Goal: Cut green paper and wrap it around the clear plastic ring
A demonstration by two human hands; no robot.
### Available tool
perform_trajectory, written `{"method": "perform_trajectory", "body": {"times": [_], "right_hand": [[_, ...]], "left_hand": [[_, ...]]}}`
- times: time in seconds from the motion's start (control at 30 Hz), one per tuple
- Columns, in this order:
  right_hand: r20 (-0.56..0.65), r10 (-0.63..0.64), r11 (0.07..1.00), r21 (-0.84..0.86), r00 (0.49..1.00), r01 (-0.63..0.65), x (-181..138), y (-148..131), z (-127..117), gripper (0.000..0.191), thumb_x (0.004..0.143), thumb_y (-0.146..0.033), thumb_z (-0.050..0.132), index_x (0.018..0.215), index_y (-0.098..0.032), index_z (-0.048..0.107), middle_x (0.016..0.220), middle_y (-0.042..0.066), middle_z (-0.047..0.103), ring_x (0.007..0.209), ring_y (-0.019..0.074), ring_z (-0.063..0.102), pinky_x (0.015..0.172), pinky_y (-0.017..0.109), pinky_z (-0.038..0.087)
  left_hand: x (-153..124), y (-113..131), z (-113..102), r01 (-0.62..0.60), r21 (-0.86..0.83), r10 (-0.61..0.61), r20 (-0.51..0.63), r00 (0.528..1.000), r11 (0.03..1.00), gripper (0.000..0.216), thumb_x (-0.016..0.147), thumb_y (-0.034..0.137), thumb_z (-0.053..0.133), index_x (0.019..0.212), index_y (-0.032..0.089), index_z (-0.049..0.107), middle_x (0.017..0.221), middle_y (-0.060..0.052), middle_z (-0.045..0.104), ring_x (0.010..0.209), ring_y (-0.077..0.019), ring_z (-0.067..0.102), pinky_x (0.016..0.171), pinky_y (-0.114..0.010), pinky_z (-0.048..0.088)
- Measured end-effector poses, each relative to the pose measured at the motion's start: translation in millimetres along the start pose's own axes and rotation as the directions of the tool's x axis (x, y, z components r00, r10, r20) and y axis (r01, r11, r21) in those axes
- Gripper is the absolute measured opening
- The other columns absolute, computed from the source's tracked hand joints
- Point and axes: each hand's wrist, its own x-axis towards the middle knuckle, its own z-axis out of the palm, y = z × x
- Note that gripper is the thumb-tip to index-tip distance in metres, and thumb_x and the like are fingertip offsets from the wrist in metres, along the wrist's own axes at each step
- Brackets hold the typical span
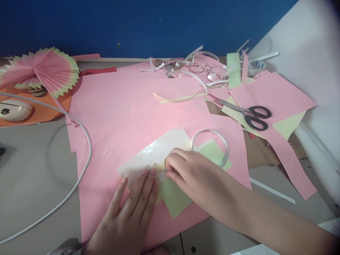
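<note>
My left hand (134,202) lies flat with its fingers stretched out, pressing down on a pale yellow-green paper sheet (156,152) that rests on a large pink sheet (114,113). My right hand (186,170) is curled, its fingertips pinched at the sheet's folded edge just beside the left fingertips. A curled white paper strip (223,141) forms a ring right behind the right hand. A green part of the paper (174,200) shows under my right wrist.
Black-handled scissors (252,115) lie on pink and yellow scraps at the right. Wire-rimmed glasses (209,71) and several white paper strips lie at the back. A pink pleated paper fan (42,71) sits at the far left. A white cable (82,159) arcs across the left.
</note>
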Motion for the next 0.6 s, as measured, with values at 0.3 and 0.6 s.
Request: {"method": "perform_trajectory", "body": {"times": [0.3,0.6], "right_hand": [[-0.078,-0.062,0.997,-0.054,0.995,0.058,-3.9,3.3,9.3,0.018,0.088,-0.010,0.045,0.072,-0.019,0.046,0.073,-0.001,0.049,0.064,0.0125,0.043,0.054,0.026,0.029],[-0.041,-0.113,0.986,-0.129,0.993,0.107,-6.6,5.8,9.0,0.018,0.083,-0.006,0.048,0.071,-0.019,0.050,0.073,0.000,0.050,0.069,0.0137,0.045,0.055,0.027,0.030]], "left_hand": [[0.8,0.6,1.6,0.009,-0.016,-0.009,-0.010,1.000,1.000,0.085,0.080,0.066,0.033,0.134,0.001,0.038,0.144,-0.020,0.034,0.137,-0.0308,0.017,0.112,-0.050,0.004],[-1.0,1.8,1.5,0.019,-0.044,-0.019,-0.006,1.000,0.999,0.086,0.079,0.068,0.035,0.132,0.002,0.041,0.142,-0.017,0.038,0.137,-0.0290,0.017,0.113,-0.050,0.002]]}}
